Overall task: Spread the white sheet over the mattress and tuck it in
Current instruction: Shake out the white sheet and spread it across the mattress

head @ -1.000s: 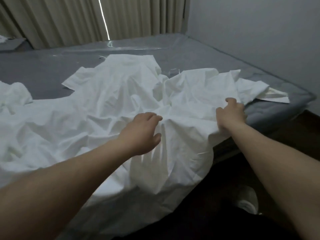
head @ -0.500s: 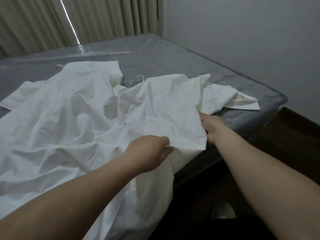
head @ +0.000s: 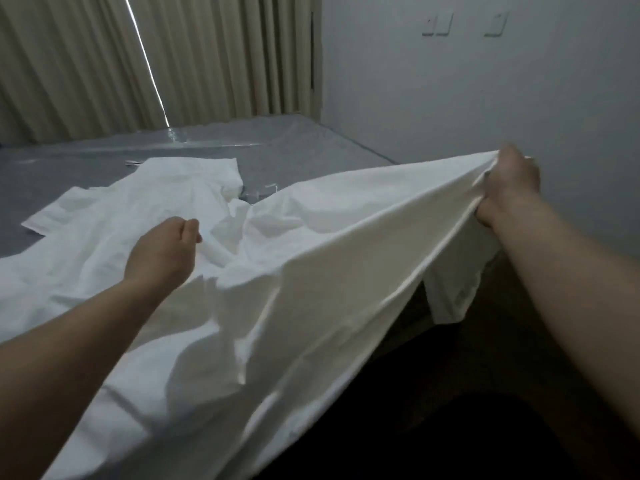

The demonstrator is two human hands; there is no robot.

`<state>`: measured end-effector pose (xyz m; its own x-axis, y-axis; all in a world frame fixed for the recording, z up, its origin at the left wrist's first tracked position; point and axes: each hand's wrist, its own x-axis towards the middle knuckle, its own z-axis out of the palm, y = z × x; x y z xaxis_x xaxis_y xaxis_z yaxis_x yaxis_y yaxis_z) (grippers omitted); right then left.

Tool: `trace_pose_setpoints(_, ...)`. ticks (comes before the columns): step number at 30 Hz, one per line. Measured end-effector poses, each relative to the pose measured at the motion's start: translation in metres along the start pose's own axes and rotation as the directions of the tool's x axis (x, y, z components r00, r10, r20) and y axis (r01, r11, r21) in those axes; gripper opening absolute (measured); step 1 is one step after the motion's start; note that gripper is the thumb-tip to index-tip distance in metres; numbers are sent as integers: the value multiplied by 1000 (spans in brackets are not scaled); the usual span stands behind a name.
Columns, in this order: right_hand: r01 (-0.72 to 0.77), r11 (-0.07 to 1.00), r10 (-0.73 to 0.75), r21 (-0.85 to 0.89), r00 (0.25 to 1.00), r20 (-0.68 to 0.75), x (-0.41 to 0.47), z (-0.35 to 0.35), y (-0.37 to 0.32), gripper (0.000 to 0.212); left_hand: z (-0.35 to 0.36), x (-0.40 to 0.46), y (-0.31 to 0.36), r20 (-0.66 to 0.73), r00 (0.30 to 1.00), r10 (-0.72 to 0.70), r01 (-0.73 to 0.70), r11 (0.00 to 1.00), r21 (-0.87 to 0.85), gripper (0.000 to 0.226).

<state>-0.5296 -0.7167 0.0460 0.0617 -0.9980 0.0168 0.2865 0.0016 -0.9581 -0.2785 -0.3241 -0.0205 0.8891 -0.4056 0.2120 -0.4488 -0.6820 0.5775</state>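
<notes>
The white sheet (head: 311, 209) lies bunched and creased on the near part of the grey mattress (head: 294, 147), with one stretch of it lifted off the bed and drawn taut toward the right, and a loose flap hanging below that raised edge. The right hand (head: 509, 188) grips this raised edge in a closed fist, the cloth gathered inside its curled fingers, held up well above the mattress and close to the wall side. The left hand (head: 162, 252) hovers over the crumpled middle of the sheet with its fingers curled in; whether it pinches a fold or holds nothing cannot be told from this view. As a judgement, the task is at an early stage: the sheet is on the bed but covers only the near portion, the far stretch of mattress toward the curtain (head: 145, 60) lies bare, a far corner of the sheet is folded back on itself, and no edge appears tucked. What is left is to pull the cloth out flat to all corners, smooth the creases and push the edges under. Beyond the bed stands a pale wall (head: 450, 98) carrying switch plates (head: 437, 24).
</notes>
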Motion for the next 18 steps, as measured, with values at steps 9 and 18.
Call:
trace_pose_setpoints(9, -231, 142, 672, -963, 737, -78, -42, -175, 100, 36, 47, -63, 29, 460, 854, 243, -369, 906, 208, 28)
trace_pose_setpoints(18, 28, 244, 320, -969, 941, 108, -46, -158, 107, 44, 106, -72, 79, 578, 727, 371, -555, 813, 175, 45)
